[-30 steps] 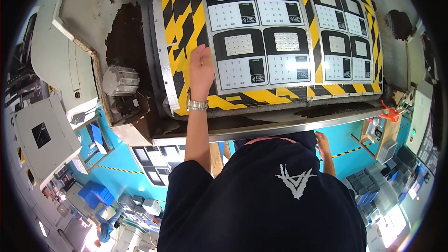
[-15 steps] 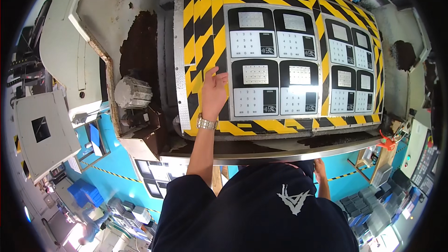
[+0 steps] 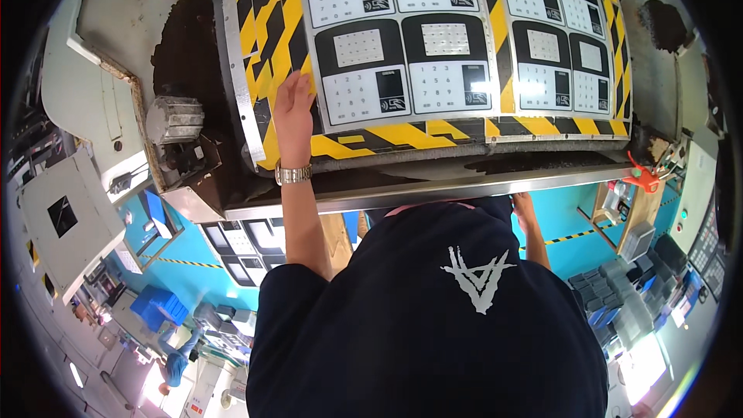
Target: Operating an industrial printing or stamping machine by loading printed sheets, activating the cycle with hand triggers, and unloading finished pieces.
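Note:
My left hand [image 3: 294,112], with a metal-band watch on the wrist, lies over the striped tape at the left side of the machine bed. Its fingers are stretched out, slightly bent, and hold nothing. Just right of the fingertips is the edge of a sheet of keypad panels [image 3: 364,77], white below and black above, with number grids and card symbols. A second sheet of keypad panels [image 3: 549,70] lies farther right, past a striped strip. My right hand [image 3: 524,207] hangs low beside my body, beyond the metal front rail; its fingers are mostly hidden.
Yellow-and-black tape [image 3: 387,136] frames both sheets. A metal rail [image 3: 464,188] runs along the machine's front. At left stands a grey cylindrical part [image 3: 175,120]; at right is a red spray-gun handle [image 3: 641,176]. More panels [image 3: 241,244] lie behind me at lower left.
The view has shifted, so the bed sits higher in the picture. My left hand remains by the left sheet's edge, its fingers now closer together. My right hand still hangs down.

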### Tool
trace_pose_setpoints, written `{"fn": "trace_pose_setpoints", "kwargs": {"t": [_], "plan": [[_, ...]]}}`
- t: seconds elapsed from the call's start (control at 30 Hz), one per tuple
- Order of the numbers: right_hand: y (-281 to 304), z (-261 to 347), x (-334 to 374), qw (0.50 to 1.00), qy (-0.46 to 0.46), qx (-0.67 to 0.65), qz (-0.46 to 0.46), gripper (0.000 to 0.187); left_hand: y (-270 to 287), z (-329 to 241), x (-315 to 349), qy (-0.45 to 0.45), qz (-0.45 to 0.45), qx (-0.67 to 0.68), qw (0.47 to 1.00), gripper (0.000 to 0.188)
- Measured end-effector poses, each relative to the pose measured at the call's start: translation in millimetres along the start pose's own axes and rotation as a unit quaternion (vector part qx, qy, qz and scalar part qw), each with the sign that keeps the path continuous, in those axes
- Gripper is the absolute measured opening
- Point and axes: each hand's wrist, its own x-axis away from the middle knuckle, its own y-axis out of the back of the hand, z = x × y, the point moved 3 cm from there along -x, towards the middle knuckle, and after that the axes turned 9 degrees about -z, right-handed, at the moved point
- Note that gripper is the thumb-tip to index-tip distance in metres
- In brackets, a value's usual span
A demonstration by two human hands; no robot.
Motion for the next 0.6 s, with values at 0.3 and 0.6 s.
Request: {"fn": "trace_pose_setpoints", "kwargs": {"t": [0.3,0.6], "plan": [[60,-25,-28,0.998,-0.059,0.011,-0.015,0.041,-5,23,19,-0.051,-0.149,-0.211,0.965,0.053],[120,-24,-63,0.997,-0.041,-0.068,0.013,0.047,-60,-12,63,-0.145,-0.108,-0.244,0.953,0.038]]}}
